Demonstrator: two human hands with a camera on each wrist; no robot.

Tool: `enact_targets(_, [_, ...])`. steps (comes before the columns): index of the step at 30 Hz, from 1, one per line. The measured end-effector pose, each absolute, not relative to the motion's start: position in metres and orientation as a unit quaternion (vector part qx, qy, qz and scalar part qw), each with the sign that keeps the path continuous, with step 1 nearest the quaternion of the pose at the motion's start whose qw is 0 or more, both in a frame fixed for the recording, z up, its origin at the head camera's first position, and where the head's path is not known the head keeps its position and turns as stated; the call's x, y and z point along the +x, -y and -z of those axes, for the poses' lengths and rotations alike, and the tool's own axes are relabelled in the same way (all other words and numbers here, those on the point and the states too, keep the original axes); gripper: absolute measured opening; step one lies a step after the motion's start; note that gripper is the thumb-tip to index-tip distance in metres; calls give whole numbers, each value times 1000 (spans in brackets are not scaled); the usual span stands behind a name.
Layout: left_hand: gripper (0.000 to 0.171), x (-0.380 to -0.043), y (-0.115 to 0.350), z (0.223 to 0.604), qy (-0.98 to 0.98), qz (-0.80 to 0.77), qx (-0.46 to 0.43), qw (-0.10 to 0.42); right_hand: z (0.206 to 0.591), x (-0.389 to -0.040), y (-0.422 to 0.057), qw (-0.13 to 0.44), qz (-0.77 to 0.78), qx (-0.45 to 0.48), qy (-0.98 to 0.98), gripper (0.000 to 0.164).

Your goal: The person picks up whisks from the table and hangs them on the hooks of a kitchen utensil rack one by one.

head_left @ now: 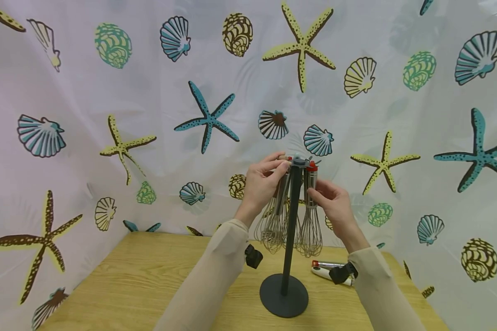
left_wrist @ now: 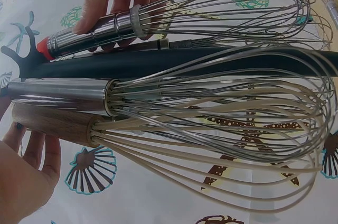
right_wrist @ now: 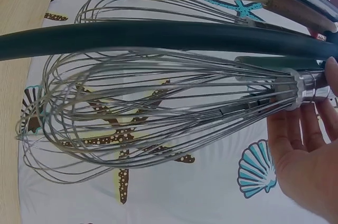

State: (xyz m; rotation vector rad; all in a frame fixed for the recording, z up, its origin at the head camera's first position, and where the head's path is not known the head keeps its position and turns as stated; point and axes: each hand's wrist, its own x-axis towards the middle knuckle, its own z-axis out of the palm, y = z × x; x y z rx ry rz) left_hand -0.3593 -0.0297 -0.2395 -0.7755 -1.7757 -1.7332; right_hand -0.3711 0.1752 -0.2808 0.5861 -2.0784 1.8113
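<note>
A dark stand (head_left: 291, 239) has hooks at its top, with several wire whisks hanging round its pole. At the left of the hooks, my left hand (head_left: 262, 186) pinches the upper end of a wooden-handled whisk (left_wrist: 55, 123). A plain steel-handled whisk (left_wrist: 63, 96) hangs right beside that one. On the pole's other side, my right hand (head_left: 335, 207) holds a red-capped steel whisk (left_wrist: 97, 36) by its handle, thumb in front and fingers behind. Its wire loops (right_wrist: 158, 108) hang downward.
The stand's round base (head_left: 283, 299) rests on a wooden table (head_left: 149, 271). Behind my right wrist lie a red-tipped steel handle (head_left: 327, 264) and a white handle (head_left: 320, 273), partly covered by the wrist camera. A shell-patterned curtain (head_left: 215, 179) surrounds the table's back and sides.
</note>
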Motion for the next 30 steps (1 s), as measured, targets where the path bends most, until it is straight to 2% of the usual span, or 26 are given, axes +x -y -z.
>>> enact_targets(25, [30,-363,27,240,677,624,-279,272,288,-372,-182,145,-647,178,727,47])
enact_targets(30, [35,-366,28,239,695,597,-285,280,290,-372,-185,139,-652,184,722,48])
